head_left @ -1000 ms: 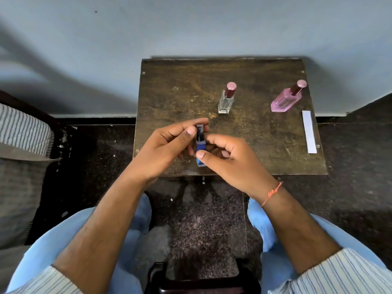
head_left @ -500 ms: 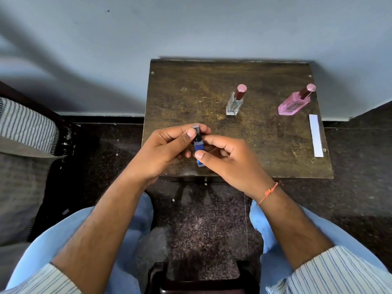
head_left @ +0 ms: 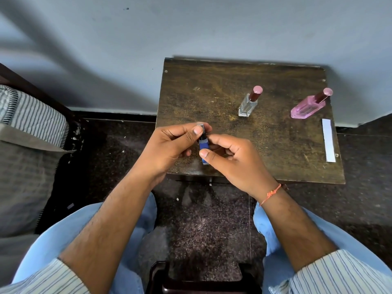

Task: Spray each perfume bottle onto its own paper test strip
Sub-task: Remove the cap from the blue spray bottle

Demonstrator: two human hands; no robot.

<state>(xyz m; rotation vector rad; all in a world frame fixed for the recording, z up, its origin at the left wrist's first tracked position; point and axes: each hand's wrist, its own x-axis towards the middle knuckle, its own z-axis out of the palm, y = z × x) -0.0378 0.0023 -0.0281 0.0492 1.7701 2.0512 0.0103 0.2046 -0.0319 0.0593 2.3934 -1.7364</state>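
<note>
Head view shows the right hand [head_left: 231, 158] gripping a small blue glass perfume bottle [head_left: 204, 148] upright by its body, while the left hand [head_left: 169, 147] pinches its grey cap [head_left: 200, 125] just above. The bottle's long axis runs away from the person. A white paper test strip [head_left: 328, 140] lies well apart, right of the right hand, which is nearer.

A worn wooden desk [head_left: 212, 98] stood against a pale wall [head_left: 191, 28]. Striped bedding [head_left: 31, 115] lay off its left edge, above a dark speckled floor [head_left: 201, 219].
</note>
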